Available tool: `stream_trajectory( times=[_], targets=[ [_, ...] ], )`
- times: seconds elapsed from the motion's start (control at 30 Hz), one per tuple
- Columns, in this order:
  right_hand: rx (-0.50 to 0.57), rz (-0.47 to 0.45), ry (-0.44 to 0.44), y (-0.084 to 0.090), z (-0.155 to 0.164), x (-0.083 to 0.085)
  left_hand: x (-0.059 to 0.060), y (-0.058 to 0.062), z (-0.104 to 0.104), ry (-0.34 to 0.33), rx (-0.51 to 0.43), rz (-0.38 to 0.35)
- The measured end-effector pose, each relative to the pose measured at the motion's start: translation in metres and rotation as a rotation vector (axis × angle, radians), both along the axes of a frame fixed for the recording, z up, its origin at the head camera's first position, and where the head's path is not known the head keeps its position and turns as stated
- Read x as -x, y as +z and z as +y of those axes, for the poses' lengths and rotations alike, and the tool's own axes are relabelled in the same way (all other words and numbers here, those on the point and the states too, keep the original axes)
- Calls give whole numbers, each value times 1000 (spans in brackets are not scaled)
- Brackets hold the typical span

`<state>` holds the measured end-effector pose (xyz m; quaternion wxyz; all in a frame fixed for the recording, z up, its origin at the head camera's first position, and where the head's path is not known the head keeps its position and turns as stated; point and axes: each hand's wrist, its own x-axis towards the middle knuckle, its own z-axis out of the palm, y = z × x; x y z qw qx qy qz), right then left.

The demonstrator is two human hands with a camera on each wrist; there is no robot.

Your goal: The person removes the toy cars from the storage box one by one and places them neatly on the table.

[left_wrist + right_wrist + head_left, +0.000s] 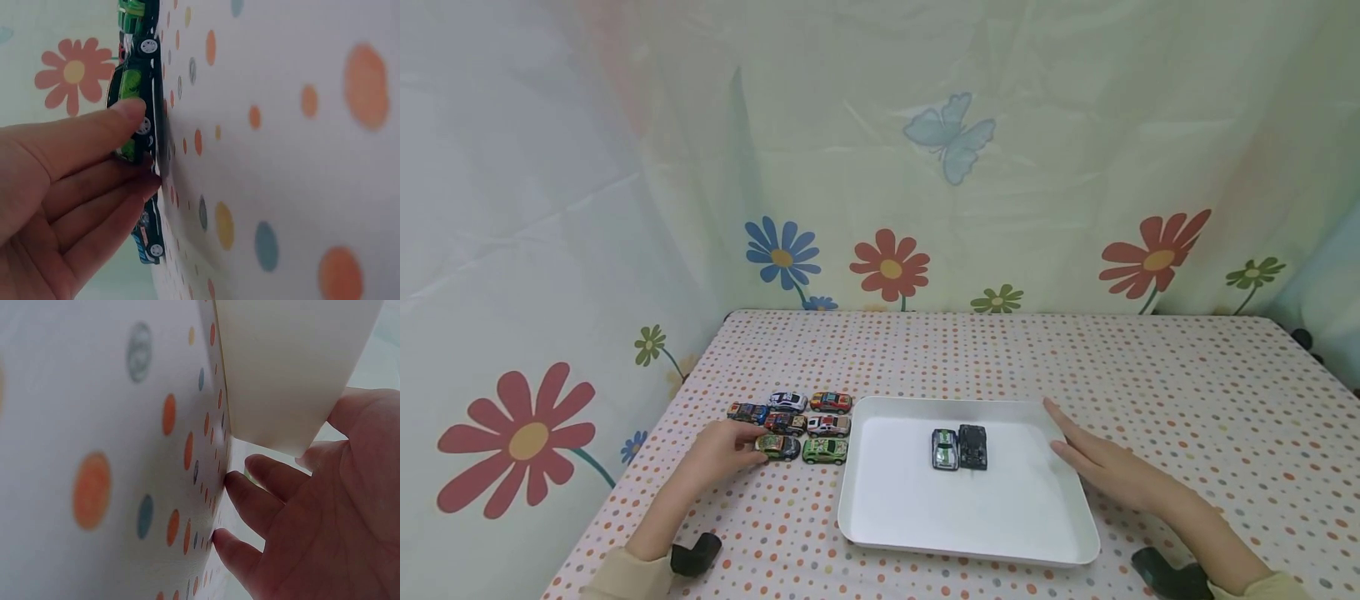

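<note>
On the left of the table, my left hand [722,452] has its thumb on the near side of a black-and-green toy car [778,447], its other fingers around the rear end. The left wrist view shows the thumb against this car [130,84]; the fingertips behind it are partly hidden. Several more toy cars sit close by, including a bright green one [825,451] and a blue one [747,412]. My right hand [1116,471] rests at the right edge of a white tray [970,521], fingers extended and thumb over the rim.
Inside the tray, a silver-green toy car [945,450] and a black one [973,447] stand side by side. The tray's left wall is beside the group of cars. A dotted cloth [1210,392] covers the table, and a flowered curtain [1037,192] hangs behind.
</note>
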<state>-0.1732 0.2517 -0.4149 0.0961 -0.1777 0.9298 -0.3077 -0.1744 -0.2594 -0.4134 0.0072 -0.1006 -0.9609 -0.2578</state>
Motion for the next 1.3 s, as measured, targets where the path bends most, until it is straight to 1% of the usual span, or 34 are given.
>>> stream_trajectory(
  times=[0.17,0.37,0.47,0.57,0.67,0.73,0.77,0.83,0.9,1.0,1.07,1.13,1.2,1.3],
  targets=[
    [15,5,6,-1,0,0,-1,3,11,1,110,28],
    [26,8,18,-1,0,0,-2,9,22,-6,184,49],
    [23,5,16,0,0,0,-3,19,32,-14,227,82],
    [14,7,12,1,0,-1,-2,39,51,-38,257,119],
    [4,13,13,2,0,-2,-1,63,80,-112,230,142],
    [9,10,15,1,0,-1,1,77,101,-183,196,137],
    [15,9,17,1,0,-1,2,82,111,-226,173,131],
    [28,0,20,1,0,0,6,91,130,-318,158,124],
    [40,-8,20,2,0,0,13,95,149,-399,134,94],
    [42,-12,20,3,-1,-1,27,94,173,-489,103,42],
    [43,-13,17,3,-1,-1,38,89,186,-533,79,-9],
    [42,-15,16,4,-1,-1,48,82,197,-564,76,-64],
    [42,-18,15,4,-1,-1,56,74,206,-594,99,-102],
    [38,-16,16,4,-1,-2,61,65,219,-611,163,-154]
  ],
)
